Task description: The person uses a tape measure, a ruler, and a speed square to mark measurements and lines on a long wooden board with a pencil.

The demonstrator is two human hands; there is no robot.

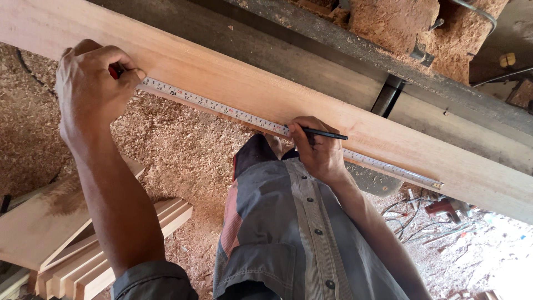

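A long pale wooden plank (233, 78) runs diagonally from upper left to lower right. A white tape measure blade (222, 109) lies stretched along its near edge, ending in a hook at the right. My left hand (91, 89) is closed around the red tape measure case (115, 71) at the plank's left end. My right hand (316, 147) holds a dark pencil (325, 134) with its tip against the tape near the plank's middle.
Sawdust and shavings (183, 150) cover the floor. Several cut boards (83, 261) are stacked at lower left. A grey machine bed (344, 61) lies beyond the plank, with sawdust heaps (400, 22) on it. Tools and cables (438, 211) lie at lower right.
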